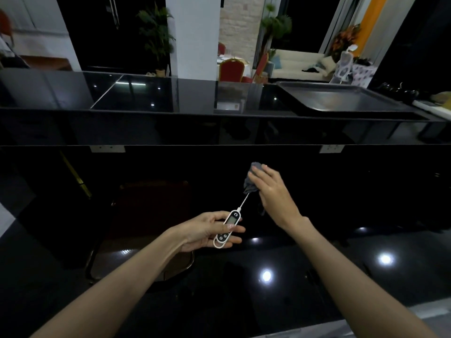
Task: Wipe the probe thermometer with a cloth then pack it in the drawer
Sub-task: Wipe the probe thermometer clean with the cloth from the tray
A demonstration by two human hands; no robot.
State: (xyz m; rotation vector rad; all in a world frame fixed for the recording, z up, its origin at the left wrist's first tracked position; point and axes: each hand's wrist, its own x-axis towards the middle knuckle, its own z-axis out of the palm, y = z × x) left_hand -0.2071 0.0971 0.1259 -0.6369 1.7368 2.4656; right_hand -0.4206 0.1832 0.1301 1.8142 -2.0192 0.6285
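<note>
Black gloss: desk [280, 296], polished and dark, scattered with bright reflections of ceiling lights.
Head view, left hand: left hand [210, 231], palm turned up, fingers curled under the white body of the thermometer, thumb pressed on top near the display.
Head view, thermometer: probe thermometer [228, 226], white oval body with a small screen and dark buttons, held above the desk and tilted, thin metal probe [244, 202] pointing up and to the right, away from the body.
Head view, right hand: right hand [273, 189], back of the hand toward the camera, fingers wrapped round the cloth, gripping it.
Head view, cloth: grey cloth [252, 179], bunched, closed round the far end of the probe; probe tip hidden inside the folds.
Head view, hands together: both raised above the desk, close to each other, joined only by the probe running from one to the other.
Head view, raised ledge: higher black counter [146, 98] beyond the desk, equally glossy.
Head view, tray: grey metal tray [341, 96] resting on the ledge at the right.
Head view, sockets: two white wall sockets [107, 148] on the dark panel below the ledge.
Head view, background: red chair [231, 69], potted plants [156, 32], white sofa [297, 64] in the room behind.
Drawer: not identifiable in this view.
</note>
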